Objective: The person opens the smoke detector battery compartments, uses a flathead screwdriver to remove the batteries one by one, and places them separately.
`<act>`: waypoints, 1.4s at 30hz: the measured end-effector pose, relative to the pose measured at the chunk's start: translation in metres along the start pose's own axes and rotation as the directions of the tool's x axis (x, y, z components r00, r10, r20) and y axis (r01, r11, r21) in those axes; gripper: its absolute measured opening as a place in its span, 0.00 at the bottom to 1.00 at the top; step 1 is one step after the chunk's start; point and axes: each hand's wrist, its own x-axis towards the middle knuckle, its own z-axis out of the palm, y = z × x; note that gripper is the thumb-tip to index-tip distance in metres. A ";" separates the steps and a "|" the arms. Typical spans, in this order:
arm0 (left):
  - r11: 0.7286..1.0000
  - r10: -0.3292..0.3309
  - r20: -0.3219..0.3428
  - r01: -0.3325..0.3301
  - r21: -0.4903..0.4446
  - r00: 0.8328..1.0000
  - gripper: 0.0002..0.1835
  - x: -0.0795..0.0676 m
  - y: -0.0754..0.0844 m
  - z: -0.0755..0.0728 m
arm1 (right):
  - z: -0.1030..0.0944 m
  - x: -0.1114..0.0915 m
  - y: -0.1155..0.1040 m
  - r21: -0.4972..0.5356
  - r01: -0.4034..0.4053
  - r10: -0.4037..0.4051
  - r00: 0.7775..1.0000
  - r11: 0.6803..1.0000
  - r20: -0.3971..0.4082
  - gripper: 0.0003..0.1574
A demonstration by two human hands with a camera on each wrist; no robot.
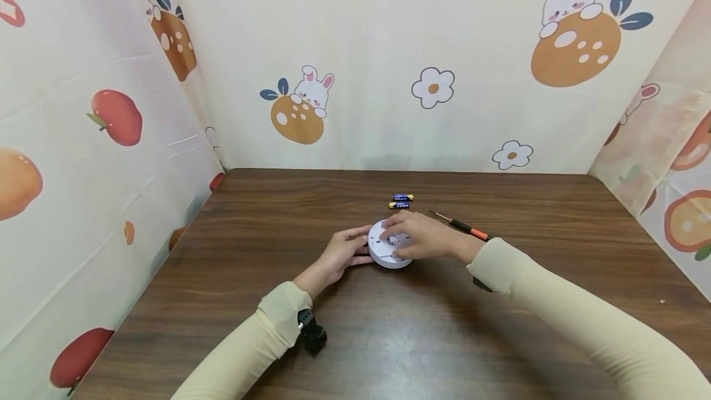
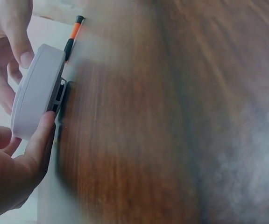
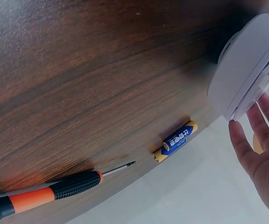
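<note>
A round white plastic device [image 1: 382, 257] with small markings and a fitting at its centre is held over the table, its marked face up. My left hand [image 1: 337, 255] grips it by the left rim, thumb and fingers on opposite sides, as the left wrist view shows. From the right, my right hand [image 1: 432, 237] reaches over the face with spread fingers, the fingertips on its surface. In the right wrist view these fingers [image 3: 239, 142] meet the edge of the device [image 3: 246, 65]. A thin bracket [image 2: 60, 94] projects from its underside.
Two blue and yellow batteries [image 1: 399, 205] lie side by side beyond the device. To the right, partly behind my right wrist, lies a screwdriver [image 3: 76, 185] with an orange and black handle. A printed curtain [image 1: 366, 79] borders the wooden table [image 1: 266, 215] at the back and sides.
</note>
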 end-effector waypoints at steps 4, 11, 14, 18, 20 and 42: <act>1.000 -0.011 -0.001 0.011 -0.004 1.000 0.19 0.002 0.000 0.001 | -0.002 -0.001 -0.001 -0.006 0.009 -0.009 1.000 1.000 0.013 0.22; 1.000 -0.005 -0.005 0.005 0.000 1.000 0.20 0.001 0.002 0.002 | -0.004 -0.001 -0.001 -0.040 0.031 -0.029 0.999 0.999 0.038 0.21; 1.000 -0.002 -0.011 0.002 0.008 1.000 0.20 0.000 0.001 0.002 | -0.003 -0.002 0.000 -0.046 0.023 -0.021 0.999 0.999 0.035 0.22; 0.997 0.016 0.021 -0.018 0.074 1.000 0.22 0.001 0.003 0.000 | 0.000 -0.004 0.003 -0.070 0.033 -0.032 0.999 0.997 0.010 0.23; 0.978 0.064 0.075 -0.077 0.196 0.995 0.27 0.002 0.004 -0.001 | 0.002 -0.005 0.004 -0.089 0.049 -0.050 0.999 0.995 -0.007 0.23; 0.737 0.181 0.141 -0.229 0.636 0.973 0.33 0.001 0.012 0.003 | -0.001 -0.011 0.018 0.090 0.004 0.003 0.997 0.996 -0.071 0.31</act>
